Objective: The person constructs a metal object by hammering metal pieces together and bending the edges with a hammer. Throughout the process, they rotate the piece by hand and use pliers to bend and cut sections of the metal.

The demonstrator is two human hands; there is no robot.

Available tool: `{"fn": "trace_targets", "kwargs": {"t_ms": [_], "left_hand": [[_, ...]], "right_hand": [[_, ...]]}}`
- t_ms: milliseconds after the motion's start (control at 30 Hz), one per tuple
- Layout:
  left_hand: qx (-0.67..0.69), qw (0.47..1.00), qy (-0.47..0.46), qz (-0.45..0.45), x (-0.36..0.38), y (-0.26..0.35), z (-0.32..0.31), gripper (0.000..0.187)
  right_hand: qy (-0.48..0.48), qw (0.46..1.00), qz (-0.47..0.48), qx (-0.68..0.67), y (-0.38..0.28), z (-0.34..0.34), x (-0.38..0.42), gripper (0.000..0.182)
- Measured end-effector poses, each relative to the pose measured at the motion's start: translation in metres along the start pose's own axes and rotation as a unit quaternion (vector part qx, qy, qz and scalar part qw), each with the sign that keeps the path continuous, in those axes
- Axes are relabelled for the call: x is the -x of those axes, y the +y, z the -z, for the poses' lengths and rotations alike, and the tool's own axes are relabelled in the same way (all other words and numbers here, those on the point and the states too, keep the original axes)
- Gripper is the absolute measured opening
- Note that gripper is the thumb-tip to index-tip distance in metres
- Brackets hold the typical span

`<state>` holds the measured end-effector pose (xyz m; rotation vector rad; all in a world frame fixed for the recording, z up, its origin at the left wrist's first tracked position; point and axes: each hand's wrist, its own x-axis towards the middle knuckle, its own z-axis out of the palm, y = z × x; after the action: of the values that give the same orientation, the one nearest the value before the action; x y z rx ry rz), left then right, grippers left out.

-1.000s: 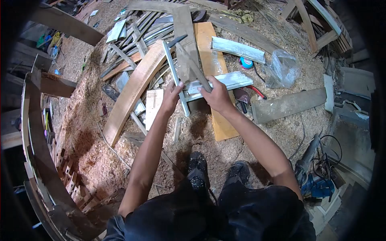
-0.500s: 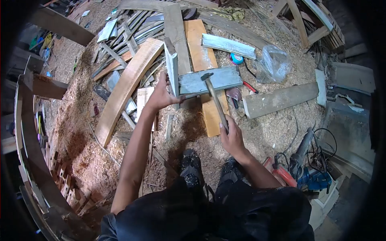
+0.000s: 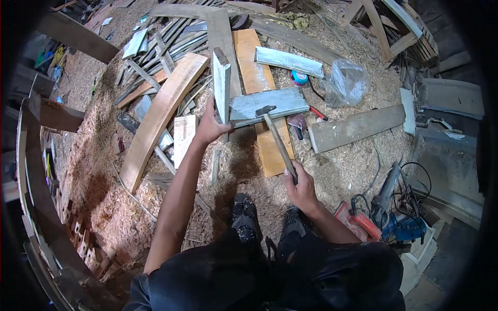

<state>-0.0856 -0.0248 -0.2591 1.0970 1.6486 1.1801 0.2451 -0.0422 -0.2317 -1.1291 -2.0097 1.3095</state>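
Observation:
My left hand is wrapped round the lower end of a pale-painted board that stands on edge. A second pale-blue board meets it at a corner and stretches to the right. In my right hand is a hammer, gripped near the end of its wooden handle. The hammer's dark head overlaps the near part of the second board in this view. Beneath that board runs an orange-brown plank.
A curved plank and a heap of thin strips lie left. Rightward are a tape measure, a clear plastic bag, a grey board and a blue power tool with its cord. Wood shavings cover the floor.
The hammer head has dropped slightly toward me and the right hand has shifted a little downward. My left hand keeps its hold on the upright board. The view has tilted slightly.

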Motion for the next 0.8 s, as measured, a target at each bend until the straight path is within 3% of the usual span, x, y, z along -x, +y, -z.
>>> {"fn": "trace_targets", "kwargs": {"t_ms": [133, 267, 367, 467, 567, 600, 700, 800], "left_hand": [[0.031, 0.999, 0.011, -0.012, -0.005, -0.005, -0.001, 0.091], [0.08, 0.996, 0.031, 0.003, -0.007, 0.001, -0.005, 0.076], [0.084, 0.993, 0.039, 0.066, -0.012, -0.017, -0.008, 0.059], [0.165, 0.974, 0.064, 0.142, -0.001, -0.029, -0.023, 0.049], [0.246, 0.947, 0.086, 0.187, 0.007, -0.023, -0.029, 0.045], [0.28, 0.938, 0.097, 0.181, 0.008, -0.025, -0.032, 0.04], [0.277, 0.935, 0.084, 0.207, 0.012, -0.031, -0.02, 0.035], [0.253, 0.94, 0.099, 0.206, 0.017, -0.026, -0.019, 0.03]], "right_hand": [[0.044, 0.998, 0.042, -0.025, -0.02, 0.002, -0.007, 0.028], [-0.048, 0.991, -0.121, 0.025, -0.027, 0.007, -0.047, 0.035], [-0.023, 0.992, -0.044, 0.119, -0.008, -0.005, -0.094, 0.041], [0.194, 0.935, 0.198, 0.221, 0.019, -0.023, -0.129, 0.048], [0.076, 0.967, 0.159, 0.182, 0.013, -0.018, -0.145, 0.048], [0.063, 0.964, 0.189, 0.179, 0.013, -0.017, -0.15, 0.045], [-0.02, 0.975, 0.112, 0.19, 0.011, -0.014, -0.157, 0.038], [0.022, 0.971, 0.182, 0.153, 0.013, -0.014, -0.16, 0.032]]}}
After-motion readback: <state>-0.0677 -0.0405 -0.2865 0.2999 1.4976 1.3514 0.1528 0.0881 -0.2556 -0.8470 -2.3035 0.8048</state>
